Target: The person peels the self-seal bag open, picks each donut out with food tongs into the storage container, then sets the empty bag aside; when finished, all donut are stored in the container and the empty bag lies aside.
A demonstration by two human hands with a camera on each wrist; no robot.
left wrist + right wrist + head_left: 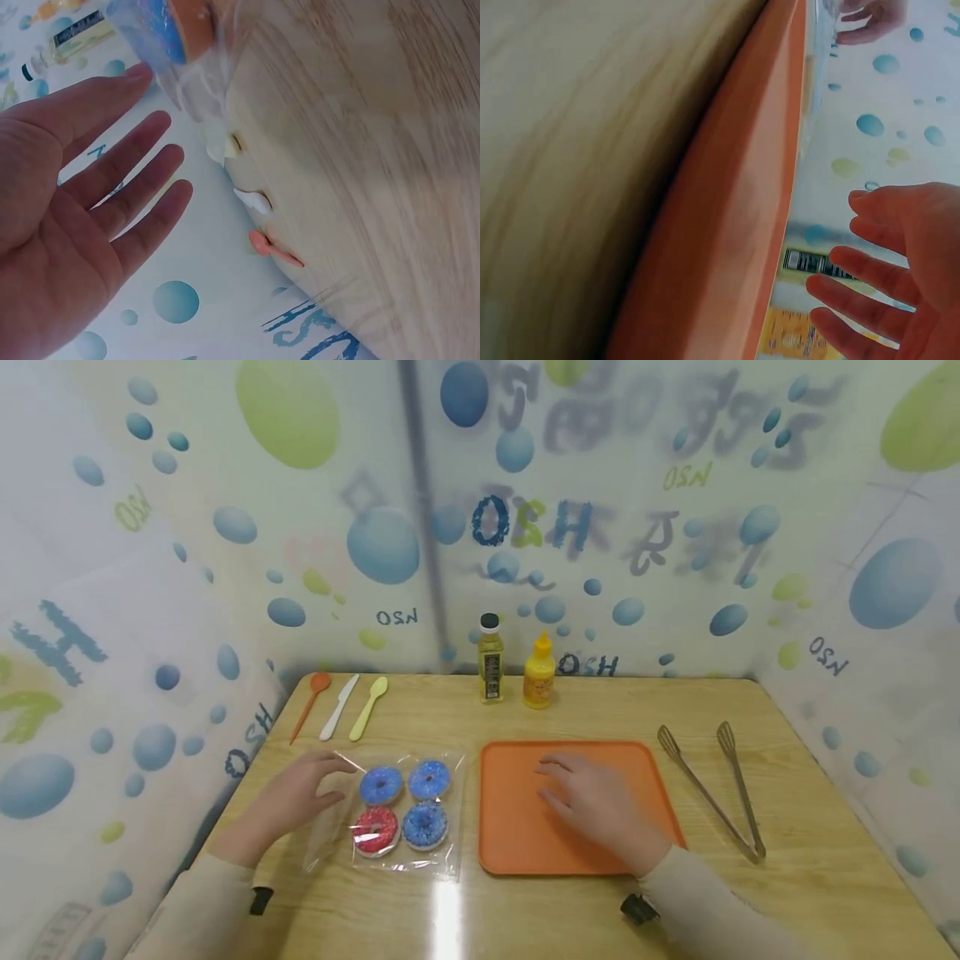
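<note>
My left hand [300, 789] is at the left edge of a clear plastic bag, its fingers loosely bent and holding nothing. Inside the bag [341, 843] lie blue donuts [381, 786] and one red donut [376, 832] with sprinkles. The left wrist view shows the same hand [97, 187] with fingers spread and the bag [199, 97] beyond the fingertips. Over the orange tray [510, 835] hovers my right hand [600, 802], fingers relaxed, nothing in them. Seen from the right wrist, that hand [900, 270] has its fingers apart beside the tray [735, 210].
Metal tongs [712, 797] lie spread at the right. Along the back stand an oil bottle [491, 664] and a yellow squeeze bottle [538, 677]. An orange spoon [307, 702], a white knife [339, 708] and a yellow spoon [368, 708] lie at the back left. Patterned walls enclose the table.
</note>
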